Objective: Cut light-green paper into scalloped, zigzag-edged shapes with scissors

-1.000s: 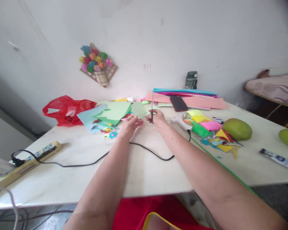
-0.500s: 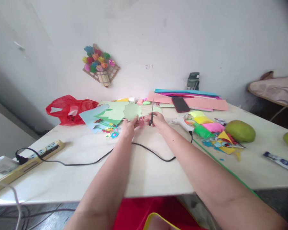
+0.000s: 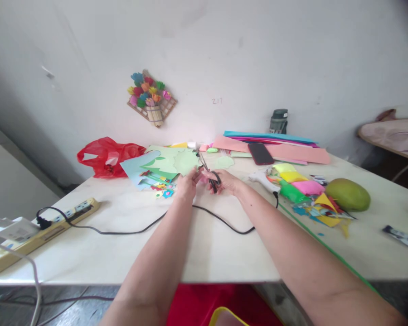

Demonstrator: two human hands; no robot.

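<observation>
My right hand (image 3: 224,182) is closed round the black handles of the scissors (image 3: 215,179), whose blades point up and to the left. Close beside it on the left, my left hand (image 3: 188,182) has its fingers bent round a small pink piece (image 3: 204,176), partly hidden between the hands. Just beyond my left hand lies a light green scalloped paper (image 3: 186,161). Small paper flowers and stems (image 3: 159,180) lie on blue and green sheets to the left. A rounded pale green piece (image 3: 225,162) is behind my right hand.
A black cord (image 3: 132,232) runs from the power strip (image 3: 68,217) to a white glue gun (image 3: 265,181). A phone (image 3: 260,154), clay packets (image 3: 293,179) and a green mango (image 3: 348,194) are right; a red bag (image 3: 105,158) is left.
The scissors have turned from nearly upright to slanting up and left, with their handles lower. The whole view has shifted slightly, so things appear farther right and lower.
</observation>
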